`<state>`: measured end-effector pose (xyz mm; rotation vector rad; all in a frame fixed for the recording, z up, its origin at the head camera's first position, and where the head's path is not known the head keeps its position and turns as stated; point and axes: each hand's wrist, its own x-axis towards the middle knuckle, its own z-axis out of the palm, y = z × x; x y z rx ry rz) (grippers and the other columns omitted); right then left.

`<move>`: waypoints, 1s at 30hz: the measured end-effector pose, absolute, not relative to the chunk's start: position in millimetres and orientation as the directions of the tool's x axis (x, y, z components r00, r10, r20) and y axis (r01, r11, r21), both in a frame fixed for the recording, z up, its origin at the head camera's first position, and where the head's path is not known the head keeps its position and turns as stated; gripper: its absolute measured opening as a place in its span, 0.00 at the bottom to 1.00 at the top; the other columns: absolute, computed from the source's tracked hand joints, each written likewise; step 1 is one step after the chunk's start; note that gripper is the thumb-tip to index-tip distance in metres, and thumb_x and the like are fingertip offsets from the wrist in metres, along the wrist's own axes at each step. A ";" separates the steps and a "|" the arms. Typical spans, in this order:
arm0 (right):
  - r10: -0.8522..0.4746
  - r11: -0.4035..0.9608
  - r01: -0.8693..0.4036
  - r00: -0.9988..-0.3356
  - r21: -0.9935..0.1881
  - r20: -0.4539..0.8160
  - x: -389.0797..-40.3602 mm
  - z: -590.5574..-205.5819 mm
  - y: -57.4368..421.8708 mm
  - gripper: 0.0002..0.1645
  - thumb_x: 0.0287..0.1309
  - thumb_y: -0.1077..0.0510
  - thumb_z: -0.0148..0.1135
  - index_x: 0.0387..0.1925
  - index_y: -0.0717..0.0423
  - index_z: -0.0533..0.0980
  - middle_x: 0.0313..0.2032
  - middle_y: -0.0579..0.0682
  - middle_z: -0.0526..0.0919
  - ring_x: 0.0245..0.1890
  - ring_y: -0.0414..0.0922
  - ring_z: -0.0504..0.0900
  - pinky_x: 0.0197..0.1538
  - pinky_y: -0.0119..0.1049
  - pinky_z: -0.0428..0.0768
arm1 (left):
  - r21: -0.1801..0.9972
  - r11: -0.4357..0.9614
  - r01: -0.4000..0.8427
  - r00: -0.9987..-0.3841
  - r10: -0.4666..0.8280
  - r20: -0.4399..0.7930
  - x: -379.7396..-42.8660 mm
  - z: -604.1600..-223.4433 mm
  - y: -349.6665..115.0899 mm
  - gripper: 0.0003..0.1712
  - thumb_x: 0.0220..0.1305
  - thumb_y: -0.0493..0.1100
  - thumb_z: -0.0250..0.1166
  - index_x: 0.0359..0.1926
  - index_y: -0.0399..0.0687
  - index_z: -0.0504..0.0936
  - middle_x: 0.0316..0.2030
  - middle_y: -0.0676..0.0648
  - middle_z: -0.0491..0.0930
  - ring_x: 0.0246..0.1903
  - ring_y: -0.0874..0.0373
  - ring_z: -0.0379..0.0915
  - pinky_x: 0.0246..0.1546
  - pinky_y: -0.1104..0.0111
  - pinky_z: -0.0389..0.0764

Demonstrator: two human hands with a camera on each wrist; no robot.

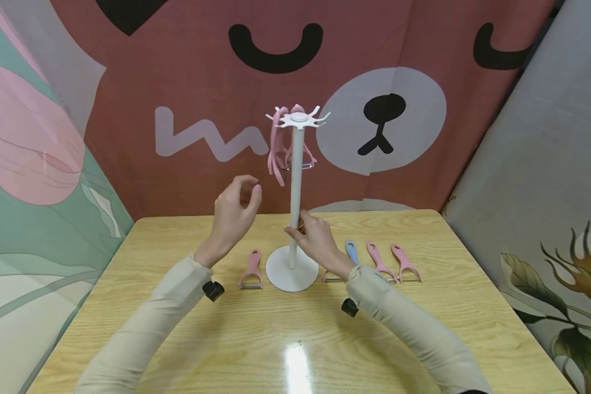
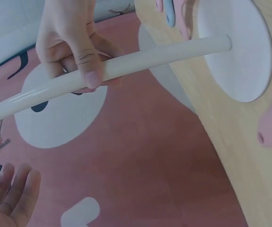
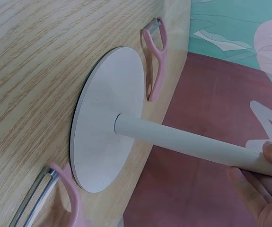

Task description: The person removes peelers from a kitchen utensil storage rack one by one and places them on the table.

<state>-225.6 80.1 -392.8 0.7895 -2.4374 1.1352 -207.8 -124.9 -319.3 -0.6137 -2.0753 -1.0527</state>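
Observation:
A white rotating-style utensil stand [image 1: 296,180] with a round base and a ring of hooks stands upright on the table. My right hand [image 1: 317,238] grips its pole low down, thumb in front; the right wrist view shows that thumb and fingers [image 3: 270,189] around the pole. Left of the pole my left hand [image 1: 233,210] hovers in the air, its fingers loosely bent and holding nothing. Pink peelers [image 1: 278,143] hang from hooks at the stand's left and back, partly hidden by the pole.
One pink peeler [image 1: 253,265] lies left of the base. To the right lie a blue peeler [image 1: 352,250] and pink peelers [image 1: 403,260], partly behind my right wrist. A printed cloth [image 1: 202,180] hangs behind the wooden table [image 1: 177,334].

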 end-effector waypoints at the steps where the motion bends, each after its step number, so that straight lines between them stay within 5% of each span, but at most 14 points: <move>1: -0.342 0.525 -0.611 -0.789 -0.592 0.511 -225.7 -392.7 80.1 0.13 0.61 0.58 0.69 0.39 0.62 0.75 0.29 0.53 0.85 0.27 0.44 0.86 0.28 0.34 0.83 | 0.483 0.552 0.679 -0.623 0.086 0.778 -208.2 -317.2 -124.2 0.12 0.73 0.40 0.57 0.49 0.36 0.78 0.30 0.46 0.81 0.27 0.58 0.78 0.30 0.65 0.80; 9: -0.342 0.516 -0.610 -0.790 -0.602 0.508 -225.3 -392.6 80.7 0.13 0.61 0.58 0.69 0.39 0.63 0.75 0.29 0.54 0.84 0.27 0.44 0.86 0.27 0.34 0.82 | 0.466 0.513 0.721 -0.554 0.022 0.832 -211.5 -298.3 -118.7 0.14 0.72 0.40 0.58 0.50 0.33 0.77 0.37 0.42 0.81 0.33 0.53 0.80 0.32 0.58 0.81; 30: -0.351 0.507 -0.626 -0.778 -0.593 0.521 -224.3 -392.1 80.8 0.13 0.62 0.59 0.68 0.39 0.64 0.75 0.29 0.54 0.84 0.27 0.46 0.86 0.27 0.33 0.82 | 0.517 0.394 0.760 -0.562 0.000 0.827 -213.6 -272.3 -101.2 0.18 0.71 0.40 0.60 0.54 0.31 0.75 0.45 0.40 0.80 0.39 0.52 0.78 0.39 0.63 0.80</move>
